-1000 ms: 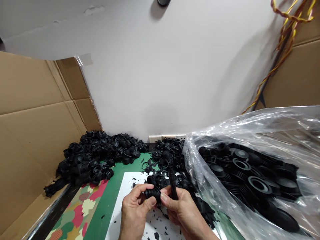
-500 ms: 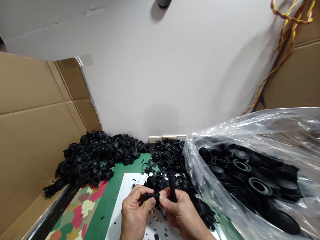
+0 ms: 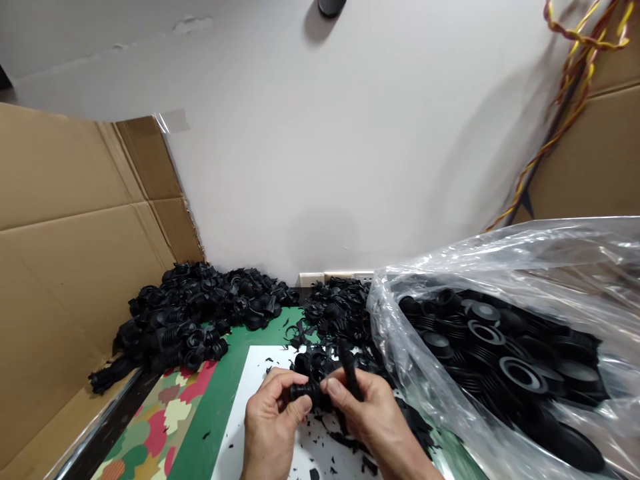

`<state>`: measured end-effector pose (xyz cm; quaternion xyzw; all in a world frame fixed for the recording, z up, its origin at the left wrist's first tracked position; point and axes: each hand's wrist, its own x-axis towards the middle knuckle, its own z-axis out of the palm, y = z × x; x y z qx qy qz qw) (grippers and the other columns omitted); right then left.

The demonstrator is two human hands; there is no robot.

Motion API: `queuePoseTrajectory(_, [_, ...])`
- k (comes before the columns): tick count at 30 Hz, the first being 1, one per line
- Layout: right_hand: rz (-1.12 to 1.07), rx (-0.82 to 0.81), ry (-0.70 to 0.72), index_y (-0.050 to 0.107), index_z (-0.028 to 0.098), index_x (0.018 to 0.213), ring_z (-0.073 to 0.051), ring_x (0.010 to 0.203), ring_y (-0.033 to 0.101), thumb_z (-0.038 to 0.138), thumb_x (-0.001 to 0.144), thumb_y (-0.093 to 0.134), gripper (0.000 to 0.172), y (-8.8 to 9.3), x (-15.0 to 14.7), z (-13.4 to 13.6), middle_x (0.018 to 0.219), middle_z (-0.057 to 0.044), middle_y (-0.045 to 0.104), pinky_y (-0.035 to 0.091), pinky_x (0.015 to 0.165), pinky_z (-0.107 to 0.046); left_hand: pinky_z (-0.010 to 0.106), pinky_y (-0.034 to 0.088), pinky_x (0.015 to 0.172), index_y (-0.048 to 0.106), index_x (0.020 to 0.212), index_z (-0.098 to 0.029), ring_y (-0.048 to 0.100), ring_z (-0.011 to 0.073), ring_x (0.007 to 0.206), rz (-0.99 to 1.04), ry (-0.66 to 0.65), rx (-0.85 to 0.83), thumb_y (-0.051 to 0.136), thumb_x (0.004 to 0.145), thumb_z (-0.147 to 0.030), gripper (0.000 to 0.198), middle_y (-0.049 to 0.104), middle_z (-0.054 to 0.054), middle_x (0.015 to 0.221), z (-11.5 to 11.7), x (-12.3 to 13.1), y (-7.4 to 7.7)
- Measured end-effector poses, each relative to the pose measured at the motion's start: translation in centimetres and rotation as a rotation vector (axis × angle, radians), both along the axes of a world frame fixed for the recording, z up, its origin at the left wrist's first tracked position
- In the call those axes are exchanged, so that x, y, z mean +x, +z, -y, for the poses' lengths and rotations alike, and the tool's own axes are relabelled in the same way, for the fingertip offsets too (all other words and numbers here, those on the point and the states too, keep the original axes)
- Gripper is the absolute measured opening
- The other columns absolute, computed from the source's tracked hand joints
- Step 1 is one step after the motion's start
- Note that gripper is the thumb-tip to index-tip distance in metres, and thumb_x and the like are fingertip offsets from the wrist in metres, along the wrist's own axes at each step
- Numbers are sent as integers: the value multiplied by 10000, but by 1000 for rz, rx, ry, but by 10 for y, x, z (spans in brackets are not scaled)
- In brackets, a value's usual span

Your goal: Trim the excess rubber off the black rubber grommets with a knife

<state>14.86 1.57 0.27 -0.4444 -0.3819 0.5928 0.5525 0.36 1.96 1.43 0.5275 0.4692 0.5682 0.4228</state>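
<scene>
My left hand [image 3: 273, 420] is closed around a small black ribbed rubber part [image 3: 306, 392], thumb and fingertips pinching its left end. Close on its right, my right hand [image 3: 367, 417] is closed on a dark stick-like tool [image 3: 349, 371], whose shaft rises between thumb and fingers and leans left. The tool's working end is hidden. Right thumb and forefinger are at the part's right end; whether they grip its rim I cannot tell. Thin black strips and scraps [image 3: 340, 438] lie or hang below the right hand, over a white sheet [image 3: 235, 433].
Black ribbed rubber pieces are heaped at left [image 3: 200, 313]. Black trimmings [image 3: 340, 307] pile up behind the hands. A clear plastic bag [image 3: 385, 320] at right holds black round rubber parts [image 3: 480, 333]. Cardboard [image 3: 75, 180] stands at left; the wall [image 3: 320, 147] closes off the back.
My right hand has shifted slightly right, and the tool's shaft now leans further left. More black scraps show beneath it. My left hand keeps the rubber part in nearly the same place.
</scene>
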Motion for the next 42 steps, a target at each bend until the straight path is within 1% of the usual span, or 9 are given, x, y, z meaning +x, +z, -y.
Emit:
queuePoseTrajectory(4, [-14, 97, -204, 686, 142, 780, -115, 492, 419, 593, 622, 734, 480, 10, 16, 0, 506, 39, 485, 318, 482, -233, 206, 441, 461, 751, 667, -179, 511, 116, 518, 29, -2, -25, 742, 561, -153, 109, 589, 3, 698, 1, 1, 1])
queuePoseTrajectory(8, [-55, 144, -255, 712, 162, 856, -163, 671, 499, 648, 674, 663, 521, 16, 24, 3, 673, -18, 579, 398, 621, -268, 203, 439, 427, 742, 649, -177, 501, 98, 466, 59, 9, -53, 745, 553, -160, 98, 577, -12, 672, 1, 3, 2])
queuePoseTrajectory(13, [-153, 169, -112, 654, 163, 891, -99, 447, 388, 679, 742, 563, 544, 19, 24, 5, 525, 48, 459, 298, 458, -240, 201, 429, 395, 738, 641, -170, 490, 88, 428, 72, 22, -71, 754, 547, -180, 96, 565, -19, 651, 2, 4, 3])
queuePoseTrajectory(19, [-109, 191, -78, 599, 169, 785, -91, 404, 413, 525, 675, 743, 399, 18, 13, 8, 408, 66, 481, 289, 469, -224, 207, 440, 421, 741, 648, -171, 507, 107, 478, 73, 7, -52, 758, 550, -182, 99, 567, -8, 666, 2, 2, 2])
queuePoseTrajectory(21, [-60, 216, -95, 631, 170, 784, -101, 428, 444, 488, 678, 750, 355, 17, 11, 9, 471, 48, 512, 320, 467, -230, 207, 440, 429, 741, 638, -171, 514, 116, 498, 78, -1, -40, 756, 550, -182, 90, 573, -1, 665, 1, 2, 3])
queuePoseTrajectory(25, [-16, 295, -110, 684, 175, 762, -125, 508, 539, 455, 690, 737, 294, 14, 11, 10, 804, -41, 609, 423, 465, -263, 211, 443, 435, 745, 642, -173, 521, 124, 510, 78, -15, -34, 755, 555, -188, 89, 581, 7, 670, 1, 2, 4])
queuePoseTrajectory(31, [15, 297, -192, 679, 173, 732, -116, 391, 486, 457, 712, 722, 288, 11, 14, 9, 455, 35, 525, 403, 424, -245, 213, 437, 441, 738, 645, -172, 514, 112, 488, 85, -20, -51, 757, 563, -187, 85, 569, -6, 663, 1, 2, 4])
queuePoseTrajectory(37, [-6, 348, -166, 706, 188, 732, -110, 464, 533, 427, 686, 753, 247, 14, 6, 14, 773, -38, 633, 433, 443, -254, 208, 426, 446, 733, 666, -169, 508, 108, 489, 76, -23, -50, 755, 567, -168, 101, 567, -12, 667, 1, 3, 1])
queuePoseTrajectory(42, [24, 379, -105, 710, 195, 739, -109, 472, 528, 392, 712, 739, 201, 9, 3, 14, 795, -33, 616, 452, 468, -264, 210, 428, 462, 736, 680, -174, 505, 110, 504, 57, -30, -39, 747, 588, -172, 92, 578, -7, 688, 1, 2, -4])
